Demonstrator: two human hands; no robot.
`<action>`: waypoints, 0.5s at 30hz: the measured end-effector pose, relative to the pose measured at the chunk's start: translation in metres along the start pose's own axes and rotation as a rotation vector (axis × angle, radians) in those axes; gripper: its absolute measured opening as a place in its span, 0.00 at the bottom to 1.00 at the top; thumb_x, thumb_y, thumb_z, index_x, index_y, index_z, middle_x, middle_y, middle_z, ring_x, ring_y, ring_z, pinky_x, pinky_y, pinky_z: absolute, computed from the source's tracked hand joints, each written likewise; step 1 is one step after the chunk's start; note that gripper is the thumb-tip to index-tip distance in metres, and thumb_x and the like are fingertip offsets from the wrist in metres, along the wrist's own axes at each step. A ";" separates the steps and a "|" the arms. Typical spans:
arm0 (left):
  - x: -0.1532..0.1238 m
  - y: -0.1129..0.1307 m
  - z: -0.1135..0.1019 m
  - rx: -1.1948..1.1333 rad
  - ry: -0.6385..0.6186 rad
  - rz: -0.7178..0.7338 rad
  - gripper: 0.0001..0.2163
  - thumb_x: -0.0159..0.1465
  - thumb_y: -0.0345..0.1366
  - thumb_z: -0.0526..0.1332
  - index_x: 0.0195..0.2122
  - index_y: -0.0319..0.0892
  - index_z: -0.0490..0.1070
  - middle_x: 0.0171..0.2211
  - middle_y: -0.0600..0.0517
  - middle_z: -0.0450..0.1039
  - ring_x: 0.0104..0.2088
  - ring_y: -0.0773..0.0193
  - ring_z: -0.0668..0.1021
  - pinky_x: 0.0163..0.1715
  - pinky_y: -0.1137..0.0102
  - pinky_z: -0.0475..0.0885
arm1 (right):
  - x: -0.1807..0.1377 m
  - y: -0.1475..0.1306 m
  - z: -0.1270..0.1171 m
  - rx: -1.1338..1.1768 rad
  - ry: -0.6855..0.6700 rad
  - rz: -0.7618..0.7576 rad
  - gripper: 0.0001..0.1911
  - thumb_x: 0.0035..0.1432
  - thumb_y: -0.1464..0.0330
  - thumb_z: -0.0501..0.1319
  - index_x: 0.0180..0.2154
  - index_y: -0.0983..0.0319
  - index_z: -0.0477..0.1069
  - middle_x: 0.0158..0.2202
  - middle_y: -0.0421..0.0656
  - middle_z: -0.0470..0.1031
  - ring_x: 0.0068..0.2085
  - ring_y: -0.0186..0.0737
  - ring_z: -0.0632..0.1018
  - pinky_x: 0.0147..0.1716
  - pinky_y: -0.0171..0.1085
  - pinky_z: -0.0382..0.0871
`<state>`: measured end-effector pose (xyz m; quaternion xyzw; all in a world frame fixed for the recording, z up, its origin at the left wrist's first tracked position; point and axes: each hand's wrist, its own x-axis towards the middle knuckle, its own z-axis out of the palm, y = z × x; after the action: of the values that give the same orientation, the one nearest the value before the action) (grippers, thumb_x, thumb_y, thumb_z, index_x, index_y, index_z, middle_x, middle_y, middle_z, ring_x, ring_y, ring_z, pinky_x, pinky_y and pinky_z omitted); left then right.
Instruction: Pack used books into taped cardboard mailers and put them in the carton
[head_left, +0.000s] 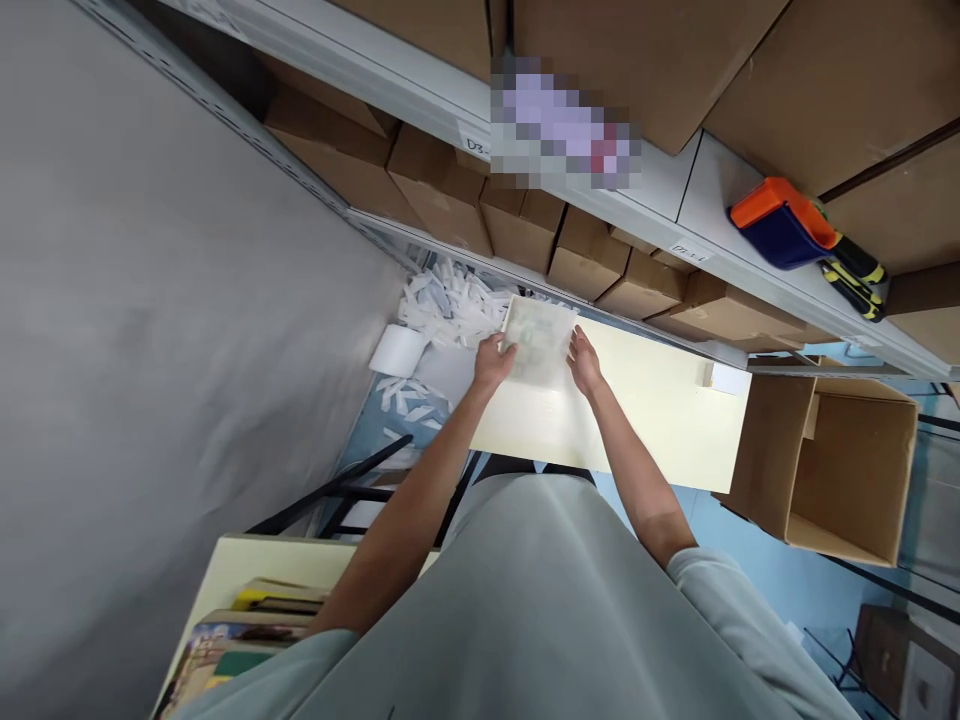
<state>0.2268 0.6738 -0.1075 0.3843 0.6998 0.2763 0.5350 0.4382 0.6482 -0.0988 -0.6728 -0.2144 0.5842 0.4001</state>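
A flat clear plastic packet (537,338) with pale contents lies on the cream table (660,420), tilted slightly. My left hand (493,362) grips its left edge, fingers curled round it. My right hand (584,362) holds its right edge the same way. Both arms reach forward from my light green shirt.
A pile of white paper strips (448,300) and a white roll (397,350) lie left of the table. An open cardboard box (840,460) stands to the right. Shelves hold brown cartons (517,225) and an orange and blue tape dispenser (795,228). Books (247,630) lie on a second table near me.
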 end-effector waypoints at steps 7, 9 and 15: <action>-0.093 0.025 -0.033 -0.109 0.128 0.129 0.16 0.63 0.37 0.68 0.51 0.39 0.80 0.60 0.36 0.81 0.63 0.45 0.80 0.66 0.54 0.73 | -0.078 -0.036 -0.044 0.159 -0.194 -0.031 0.36 0.74 0.50 0.57 0.77 0.50 0.59 0.82 0.42 0.54 0.79 0.44 0.63 0.76 0.49 0.60; -0.136 0.025 -0.044 -0.166 0.161 0.192 0.16 0.64 0.39 0.68 0.52 0.41 0.80 0.61 0.38 0.81 0.65 0.45 0.79 0.67 0.53 0.72 | -0.106 -0.039 -0.056 0.175 -0.281 -0.069 0.36 0.73 0.48 0.59 0.76 0.48 0.61 0.81 0.42 0.56 0.78 0.46 0.65 0.77 0.52 0.60; -0.273 -0.007 -0.059 -0.296 0.396 0.242 0.22 0.61 0.52 0.71 0.52 0.44 0.81 0.58 0.40 0.83 0.63 0.43 0.80 0.68 0.50 0.73 | -0.178 -0.037 -0.072 0.144 -0.582 -0.075 0.37 0.67 0.41 0.64 0.72 0.44 0.68 0.78 0.42 0.63 0.76 0.52 0.69 0.76 0.58 0.60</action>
<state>0.2044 0.4433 0.0496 0.3212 0.6918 0.5071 0.4012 0.4737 0.5145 0.0395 -0.4388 -0.3028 0.7510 0.3896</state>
